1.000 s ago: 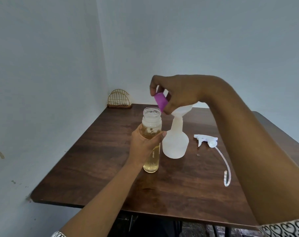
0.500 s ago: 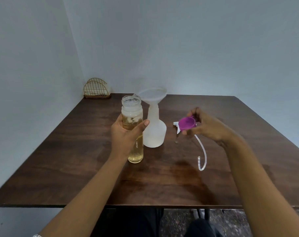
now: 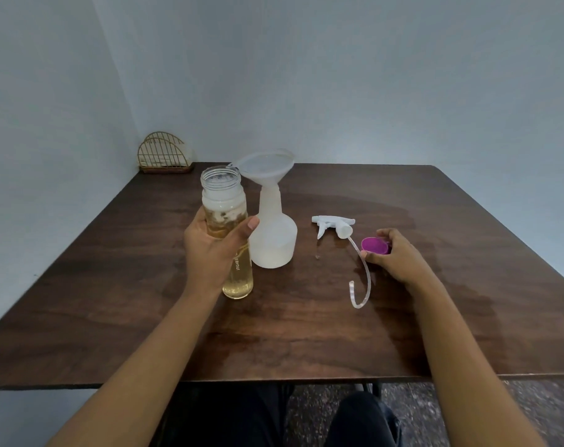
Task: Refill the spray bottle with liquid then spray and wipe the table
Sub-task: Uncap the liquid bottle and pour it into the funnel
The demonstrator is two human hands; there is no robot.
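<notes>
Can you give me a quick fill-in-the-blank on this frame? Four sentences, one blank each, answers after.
1. The funnel sits in the neck of the ____.
2. The left hand grips the open bottle of ____-coloured liquid.
3. The right hand holds a ____ cap low by the table.
4. The trigger sprayer head lies on the table, ____ from its bottle.

Answers: spray bottle; amber; purple; detached

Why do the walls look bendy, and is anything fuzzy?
Head view: the wide-angle lens bends the walls and stretches the table edges; the floor at the bottom is smeared; soft even light, faint sheen on the wood; bottle and funnel stay fairly sharp.
</notes>
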